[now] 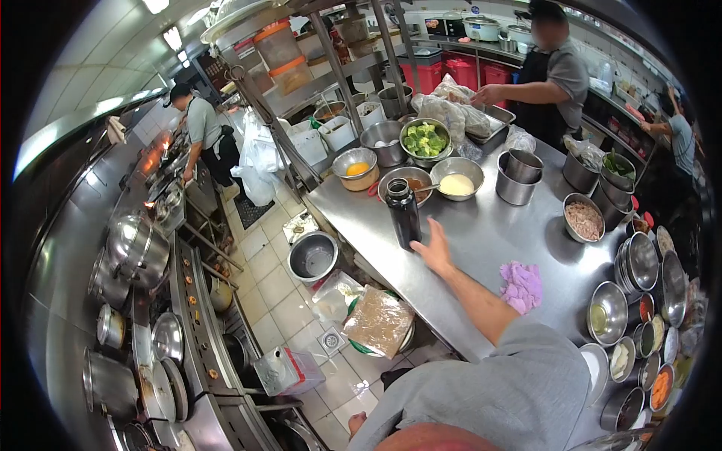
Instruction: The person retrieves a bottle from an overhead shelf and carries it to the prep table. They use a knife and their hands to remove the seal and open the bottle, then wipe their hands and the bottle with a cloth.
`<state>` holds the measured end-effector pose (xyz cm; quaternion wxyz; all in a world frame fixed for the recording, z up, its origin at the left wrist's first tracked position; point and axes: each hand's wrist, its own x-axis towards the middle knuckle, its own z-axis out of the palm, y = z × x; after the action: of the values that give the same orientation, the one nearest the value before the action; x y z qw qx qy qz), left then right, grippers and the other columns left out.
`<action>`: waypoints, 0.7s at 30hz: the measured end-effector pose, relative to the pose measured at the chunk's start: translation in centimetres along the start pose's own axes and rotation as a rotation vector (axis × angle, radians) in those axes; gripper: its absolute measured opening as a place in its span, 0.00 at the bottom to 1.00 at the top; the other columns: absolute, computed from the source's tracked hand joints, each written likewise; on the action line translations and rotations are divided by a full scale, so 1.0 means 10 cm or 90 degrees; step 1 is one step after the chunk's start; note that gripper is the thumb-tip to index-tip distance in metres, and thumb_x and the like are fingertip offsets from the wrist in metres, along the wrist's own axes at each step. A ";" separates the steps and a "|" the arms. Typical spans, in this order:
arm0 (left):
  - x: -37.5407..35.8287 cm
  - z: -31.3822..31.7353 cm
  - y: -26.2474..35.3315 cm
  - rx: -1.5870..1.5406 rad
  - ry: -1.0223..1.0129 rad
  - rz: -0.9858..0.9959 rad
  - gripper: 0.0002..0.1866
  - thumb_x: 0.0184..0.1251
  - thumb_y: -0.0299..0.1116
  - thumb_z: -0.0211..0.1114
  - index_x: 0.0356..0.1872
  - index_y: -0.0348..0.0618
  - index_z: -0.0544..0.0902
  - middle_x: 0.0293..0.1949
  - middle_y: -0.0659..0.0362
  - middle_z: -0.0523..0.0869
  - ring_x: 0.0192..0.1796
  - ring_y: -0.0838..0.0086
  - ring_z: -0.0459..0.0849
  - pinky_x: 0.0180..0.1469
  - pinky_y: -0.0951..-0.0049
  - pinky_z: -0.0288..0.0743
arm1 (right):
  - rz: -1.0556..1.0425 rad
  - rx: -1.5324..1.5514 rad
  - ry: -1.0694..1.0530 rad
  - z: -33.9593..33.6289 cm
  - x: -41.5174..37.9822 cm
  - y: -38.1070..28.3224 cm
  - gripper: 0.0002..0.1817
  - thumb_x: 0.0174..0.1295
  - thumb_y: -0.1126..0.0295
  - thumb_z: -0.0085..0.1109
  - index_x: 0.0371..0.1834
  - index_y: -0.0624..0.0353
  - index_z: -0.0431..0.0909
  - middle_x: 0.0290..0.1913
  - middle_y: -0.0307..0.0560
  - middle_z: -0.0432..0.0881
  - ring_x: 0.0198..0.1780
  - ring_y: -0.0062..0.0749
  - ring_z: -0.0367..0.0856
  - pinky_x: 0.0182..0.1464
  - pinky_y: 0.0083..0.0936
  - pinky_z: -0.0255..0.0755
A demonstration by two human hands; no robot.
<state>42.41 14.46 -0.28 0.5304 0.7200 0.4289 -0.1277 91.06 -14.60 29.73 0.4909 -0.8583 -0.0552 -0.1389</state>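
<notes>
My right hand reaches over the steel table with its fingers apart, and holds nothing. Just beyond it and to its left stands a black bottle with an open top; the thumb is close to its base, and whether they touch is unclear. Behind the bottle are a bowl of brown sauce with a spoon, a bowl of pale yellow liquid and a bowl of broccoli. A crumpled purple cloth lies right of my forearm. A small part of my left hand shows low beside my shirt, its fingers unclear.
One person stands across the table, another at the stoves on the left, and a third at far right. Stacked metal bowls line the right edge. A basin and a foil-covered tub are on the floor.
</notes>
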 end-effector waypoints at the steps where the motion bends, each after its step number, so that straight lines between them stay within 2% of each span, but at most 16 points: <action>1: 0.02 -0.03 0.00 -0.013 -0.017 -0.055 0.15 0.57 0.33 0.57 0.13 0.37 0.75 0.14 0.62 0.75 0.19 0.80 0.69 0.23 0.71 0.63 | 0.005 -0.036 -0.021 -0.18 -0.17 -0.03 0.41 0.50 0.61 0.67 0.66 0.61 0.58 0.66 0.56 0.60 0.69 0.46 0.56 0.69 0.46 0.48; 2: 0.06 0.01 0.03 0.003 -0.025 -0.055 0.15 0.57 0.33 0.57 0.13 0.37 0.75 0.14 0.62 0.75 0.19 0.80 0.69 0.23 0.71 0.63 | 0.020 -0.038 -0.012 -0.36 -0.32 -0.08 0.41 0.50 0.61 0.67 0.66 0.61 0.58 0.66 0.56 0.60 0.69 0.46 0.56 0.69 0.46 0.48; 4: 0.09 0.05 -0.03 -0.005 0.096 -0.022 0.15 0.58 0.35 0.59 0.17 0.35 0.77 0.17 0.60 0.78 0.20 0.80 0.71 0.24 0.71 0.65 | 0.047 -0.300 -0.061 -0.76 -0.76 -0.11 0.38 0.55 0.57 0.62 0.67 0.59 0.58 0.69 0.54 0.55 0.72 0.47 0.48 0.69 0.57 0.37; 5: 0.12 0.04 -0.03 0.013 0.096 -0.013 0.15 0.58 0.35 0.59 0.17 0.35 0.77 0.17 0.61 0.77 0.19 0.80 0.71 0.24 0.71 0.65 | 0.082 -0.311 -0.053 -0.93 -0.94 -0.06 0.38 0.55 0.57 0.62 0.67 0.59 0.58 0.69 0.54 0.55 0.72 0.47 0.48 0.69 0.57 0.37; 7: 0.27 -0.02 0.05 0.060 0.061 0.004 0.14 0.58 0.35 0.59 0.17 0.36 0.76 0.17 0.61 0.77 0.19 0.79 0.70 0.23 0.72 0.64 | 0.089 -0.459 -0.025 -1.23 -1.26 -0.01 0.36 0.58 0.55 0.57 0.67 0.58 0.58 0.71 0.55 0.51 0.73 0.53 0.41 0.68 0.63 0.32; 10: 0.50 -0.14 0.23 0.141 0.001 0.036 0.14 0.58 0.34 0.59 0.17 0.37 0.76 0.16 0.61 0.76 0.18 0.79 0.70 0.22 0.72 0.64 | 0.227 -0.516 0.000 -1.61 -1.61 -0.06 0.35 0.61 0.52 0.52 0.68 0.58 0.56 0.72 0.55 0.47 0.73 0.57 0.36 0.69 0.61 0.30; 12: 0.68 -0.20 0.42 0.178 -0.034 0.059 0.13 0.58 0.34 0.59 0.17 0.38 0.75 0.16 0.62 0.75 0.18 0.79 0.70 0.22 0.73 0.63 | 0.267 -0.490 0.014 -1.65 -1.84 0.24 0.36 0.62 0.51 0.50 0.69 0.58 0.55 0.72 0.56 0.46 0.73 0.59 0.36 0.69 0.60 0.30; 13: 0.78 -0.23 0.51 0.182 -0.057 0.064 0.13 0.58 0.34 0.59 0.17 0.38 0.75 0.16 0.62 0.75 0.18 0.79 0.69 0.21 0.73 0.63 | 0.290 -0.462 0.020 -1.62 -1.92 0.34 0.36 0.63 0.50 0.48 0.70 0.58 0.54 0.73 0.57 0.45 0.73 0.61 0.36 0.69 0.59 0.30; 14: 0.89 -0.25 0.60 0.102 -0.117 0.031 0.12 0.58 0.33 0.59 0.17 0.40 0.74 0.16 0.63 0.73 0.17 0.79 0.68 0.20 0.74 0.62 | 0.304 -0.463 0.024 -1.53 -1.94 0.46 0.36 0.63 0.50 0.48 0.70 0.58 0.54 0.73 0.57 0.45 0.73 0.61 0.36 0.69 0.59 0.30; 16: 1.10 -0.27 0.78 -0.050 -0.225 -0.058 0.12 0.58 0.33 0.59 0.17 0.45 0.72 0.14 0.66 0.69 0.16 0.80 0.67 0.19 0.77 0.60 | 0.275 -0.524 -0.002 -1.33 -1.80 0.54 0.35 0.65 0.49 0.42 0.70 0.58 0.53 0.73 0.58 0.44 0.73 0.64 0.36 0.70 0.58 0.30; 17: 1.12 -0.31 0.90 -0.052 -0.251 -0.060 0.11 0.59 0.33 0.58 0.18 0.45 0.72 0.14 0.67 0.68 0.16 0.80 0.66 0.18 0.77 0.60 | 0.247 -0.526 -0.030 -1.22 -1.70 0.53 0.34 0.66 0.49 0.40 0.70 0.58 0.53 0.73 0.58 0.44 0.72 0.65 0.36 0.70 0.57 0.31; 20: 0.87 -0.31 1.64 0.041 -0.279 0.014 0.10 0.60 0.33 0.58 0.19 0.47 0.71 0.15 0.68 0.67 0.15 0.82 0.65 0.17 0.79 0.58 | 0.110 -0.496 -0.076 -1.04 -1.31 0.57 0.31 0.66 0.51 0.38 0.70 0.55 0.55 0.73 0.55 0.47 0.72 0.63 0.40 0.69 0.59 0.34; 21: 0.78 -0.29 1.86 0.052 -0.288 0.029 0.10 0.60 0.33 0.57 0.20 0.48 0.71 0.15 0.68 0.66 0.15 0.82 0.65 0.17 0.80 0.58 | 0.118 -0.496 -0.072 -1.06 -1.15 0.58 0.31 0.66 0.51 0.38 0.70 0.55 0.55 0.73 0.55 0.47 0.72 0.63 0.40 0.69 0.59 0.34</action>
<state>60.31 19.49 8.02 0.5858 0.7036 0.2775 -0.2912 79.48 -26.20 26.64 0.1355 -0.9878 0.0518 -0.0570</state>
